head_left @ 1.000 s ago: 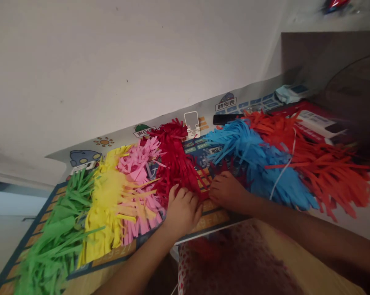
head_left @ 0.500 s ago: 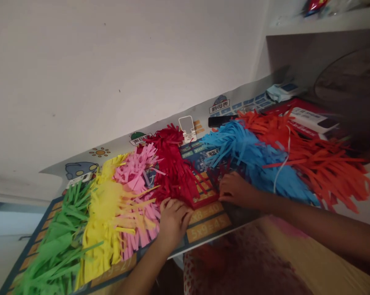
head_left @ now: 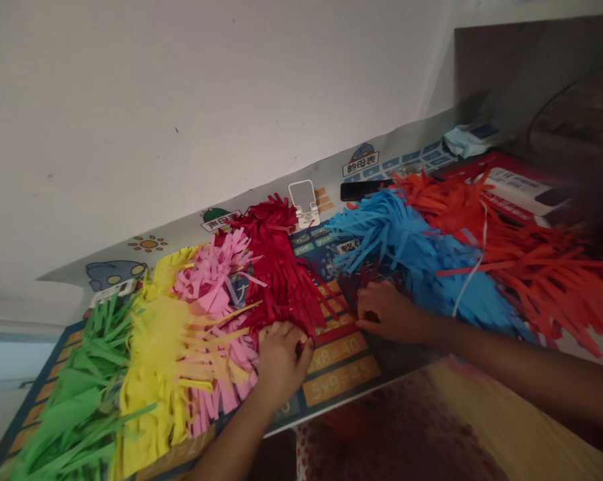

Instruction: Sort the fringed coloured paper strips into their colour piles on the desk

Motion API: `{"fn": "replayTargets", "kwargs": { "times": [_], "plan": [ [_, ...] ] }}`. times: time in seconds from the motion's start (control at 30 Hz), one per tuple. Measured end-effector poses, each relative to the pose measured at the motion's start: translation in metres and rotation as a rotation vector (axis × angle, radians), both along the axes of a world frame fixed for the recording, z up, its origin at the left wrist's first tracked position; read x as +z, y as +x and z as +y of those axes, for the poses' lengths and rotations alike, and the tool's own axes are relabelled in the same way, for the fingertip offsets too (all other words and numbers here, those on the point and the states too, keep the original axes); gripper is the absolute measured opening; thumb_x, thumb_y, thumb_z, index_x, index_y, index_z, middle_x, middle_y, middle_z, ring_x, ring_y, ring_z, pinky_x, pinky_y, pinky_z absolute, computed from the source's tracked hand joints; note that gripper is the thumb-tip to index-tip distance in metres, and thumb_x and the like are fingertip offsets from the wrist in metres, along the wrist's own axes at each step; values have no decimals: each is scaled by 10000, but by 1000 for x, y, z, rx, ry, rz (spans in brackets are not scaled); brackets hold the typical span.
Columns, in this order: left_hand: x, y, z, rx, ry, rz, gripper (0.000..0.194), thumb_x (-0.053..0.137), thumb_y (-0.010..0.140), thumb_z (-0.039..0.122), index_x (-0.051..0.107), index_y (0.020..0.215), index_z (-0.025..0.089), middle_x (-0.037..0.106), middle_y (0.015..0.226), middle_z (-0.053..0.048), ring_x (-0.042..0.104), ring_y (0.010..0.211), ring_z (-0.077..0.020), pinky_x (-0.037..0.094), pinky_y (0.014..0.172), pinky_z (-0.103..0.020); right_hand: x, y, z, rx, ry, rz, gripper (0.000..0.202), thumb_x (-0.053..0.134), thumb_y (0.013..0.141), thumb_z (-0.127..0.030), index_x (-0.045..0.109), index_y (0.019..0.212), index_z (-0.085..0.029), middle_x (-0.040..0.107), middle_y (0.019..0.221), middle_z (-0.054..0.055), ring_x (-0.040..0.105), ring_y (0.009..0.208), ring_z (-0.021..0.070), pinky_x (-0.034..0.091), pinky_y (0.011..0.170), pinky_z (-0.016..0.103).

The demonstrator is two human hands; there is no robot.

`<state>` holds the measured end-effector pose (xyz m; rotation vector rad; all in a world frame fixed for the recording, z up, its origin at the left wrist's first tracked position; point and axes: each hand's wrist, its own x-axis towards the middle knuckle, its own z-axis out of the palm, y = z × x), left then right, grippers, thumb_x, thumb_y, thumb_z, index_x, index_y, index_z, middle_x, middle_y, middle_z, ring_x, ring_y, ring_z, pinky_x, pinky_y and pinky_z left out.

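Dark red fringed paper [head_left: 276,267] lies in the middle of the mat, and a narrow red band runs along its lower edge between my hands. My left hand [head_left: 284,351] is closed at the lower left of that fringe, fingers curled over its edge. At the right end of the band, my right hand [head_left: 388,310] is closed in a pinch, with its fingertips partly hidden. Pink fringed paper [head_left: 216,287] is left of my left hand. Blue fringed paper [head_left: 421,260] lies just beyond my right hand and wrist.
Yellow fringed paper [head_left: 158,347] and green fringed paper [head_left: 71,394] cover the left side. Orange-red fringed paper [head_left: 541,267] spreads at the right under a white cord [head_left: 474,270]. A black phone-like slab [head_left: 364,190] and a white stand [head_left: 304,200] are near the wall [head_left: 206,100].
The camera view has shifted slightly. My hands stay almost still at the red fringe, with the left fingers a little more curled.
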<state>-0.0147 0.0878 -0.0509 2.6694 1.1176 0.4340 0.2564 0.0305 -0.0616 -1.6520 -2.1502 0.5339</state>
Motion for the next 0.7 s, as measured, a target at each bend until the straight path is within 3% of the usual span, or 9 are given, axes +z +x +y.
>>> {"fn": "replayTargets", "kwargs": {
  "times": [0.13, 0.27, 0.43, 0.7],
  "plan": [
    [-4, -3, -1, -39, 79, -17, 107, 558, 889, 219, 656, 930, 212, 639, 871, -46, 556, 857, -222, 354, 775, -389, 4, -3, 0, -33, 6, -50, 94, 701, 829, -279, 655, 836, -197, 663, 882, 27, 542, 871, 205, 302, 768, 349],
    [1, -1, -7, -243, 303, -18, 284, 575, 881, 114, 703, 1039, 313, 654, 967, -36, 533, 936, -230, 326, 900, -455, 12, -14, -2, 220, 257, -232, 87, 602, 901, -208, 685, 925, -220, 685, 1019, 62, 512, 961, 232, 278, 798, 399],
    [16, 12, -15, -293, 326, 85, 183, 613, 859, 178, 701, 1010, 232, 672, 916, -49, 519, 949, -257, 300, 974, -507, 15, -27, -1, 414, 410, -400, 173, 510, 949, -164, 675, 901, -180, 676, 994, 79, 496, 982, 233, 275, 791, 406],
    [16, 19, -7, -246, 179, 20, 109, 590, 892, 220, 697, 879, 221, 680, 819, -31, 543, 916, -228, 324, 908, -466, 18, -29, 12, 192, 225, -289, 126, 620, 872, -266, 671, 782, -194, 678, 879, 36, 510, 923, 218, 269, 767, 379]
  ]
}}
